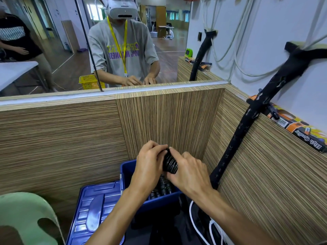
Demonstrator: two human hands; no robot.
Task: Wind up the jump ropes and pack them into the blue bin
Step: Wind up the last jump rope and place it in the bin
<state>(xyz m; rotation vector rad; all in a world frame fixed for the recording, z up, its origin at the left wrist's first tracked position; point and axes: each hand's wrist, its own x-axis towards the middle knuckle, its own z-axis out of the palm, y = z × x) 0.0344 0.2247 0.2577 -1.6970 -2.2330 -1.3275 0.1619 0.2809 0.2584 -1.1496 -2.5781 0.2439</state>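
Note:
Both hands hold a wound black jump rope bundle [170,163] just above the blue bin [126,169]. My left hand [149,161] grips its left side and top, while my right hand [190,171] closes around its right side and bottom. Cord is wrapped in tight coils around the handles. Inside the bin lie several other wound black ropes [161,189], partly hidden by my hands. The bin stands on the floor in the corner of wood-grain panels.
The bin's blue lid [93,209] lies flat to its left. A green plastic chair [26,218] is at bottom left. A black padded pole [235,144] leans along the right panel. White cord [196,225] lies on dark fabric below. A mirror above reflects a person.

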